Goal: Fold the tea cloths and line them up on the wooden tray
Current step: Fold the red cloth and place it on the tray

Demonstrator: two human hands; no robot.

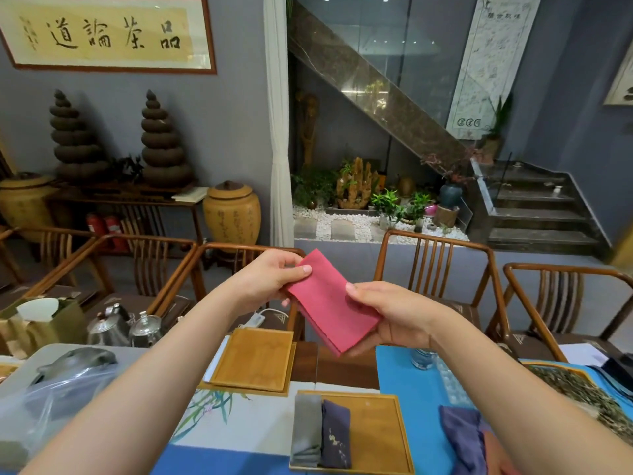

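down on the blue-covered bench a wooden tray already carries a grey cloth and a navy cloth folded side by side at its left end, which leaves bare wood to the right for the next one. up in the air the pink cloth hangs folded between both hands, left hand pinching its top corner in a thumb-and-finger grip, right hand curled round the lower edge, likely to keep the layers square. more unfolded cloths wait at the right.
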